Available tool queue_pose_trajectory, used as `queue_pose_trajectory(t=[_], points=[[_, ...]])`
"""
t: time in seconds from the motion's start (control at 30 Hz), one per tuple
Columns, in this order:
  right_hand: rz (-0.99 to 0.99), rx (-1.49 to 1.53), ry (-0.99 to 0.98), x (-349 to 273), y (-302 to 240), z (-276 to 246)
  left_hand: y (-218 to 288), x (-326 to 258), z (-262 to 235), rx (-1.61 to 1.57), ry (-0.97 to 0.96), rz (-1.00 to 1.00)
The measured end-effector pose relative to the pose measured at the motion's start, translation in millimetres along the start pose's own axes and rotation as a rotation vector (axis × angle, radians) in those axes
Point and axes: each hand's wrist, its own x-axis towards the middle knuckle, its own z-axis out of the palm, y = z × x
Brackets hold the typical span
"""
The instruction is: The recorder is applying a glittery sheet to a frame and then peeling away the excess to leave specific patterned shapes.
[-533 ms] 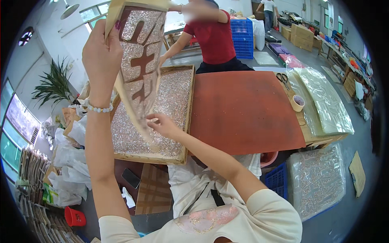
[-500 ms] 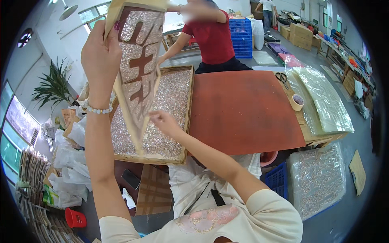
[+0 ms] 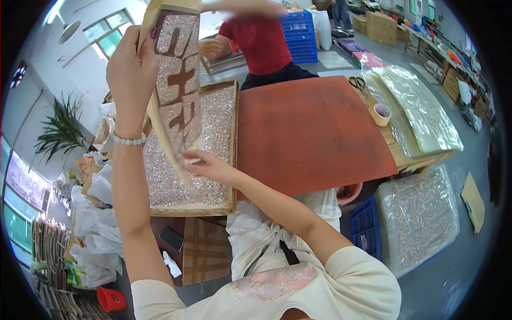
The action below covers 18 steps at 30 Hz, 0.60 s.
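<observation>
My left hand [image 3: 133, 80] is closed on the upper edge of a stencil board [image 3: 178, 80], a pale-edged panel with cut-out, letter-like shapes and sparkling stones over its face. The board hangs tilted above a wooden tray [image 3: 233, 160], its lower corner over the tray. Small glittering rhinestones [image 3: 205, 189] cover the tray's floor. My right hand [image 3: 210, 166] has its fingers curled beside the board's lower end. Whether its knuckles touch the board I cannot tell, and I see nothing clearly held in it.
A reddish-brown mat [image 3: 314, 138] adjoins the tray, with scissors [image 3: 358, 85], a tape roll [image 3: 382, 113] and clear plastic sheets [image 3: 421, 114] to its right. A person in a red shirt [image 3: 256, 45] is across the table. Below lie a phone [image 3: 171, 238] and a blue crate [image 3: 365, 226].
My right hand has moved left, up close to the board's lower end. The board has turned slightly and stays in my left hand. The whole view has shifted a little.
</observation>
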Motion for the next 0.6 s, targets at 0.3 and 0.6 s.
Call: queue_pose_trajectory(t=[0.3,0.6], points=[[0.255,0.121,0.461,-3.5,-41.9,-44.6,34.5,3.7,55.2,0.038,-0.046,0.047],[0.444,0.476,0.018,-27.8,-62.0,-34.4,95.0,-18.8,141.5,-0.019,-0.122,0.164]])
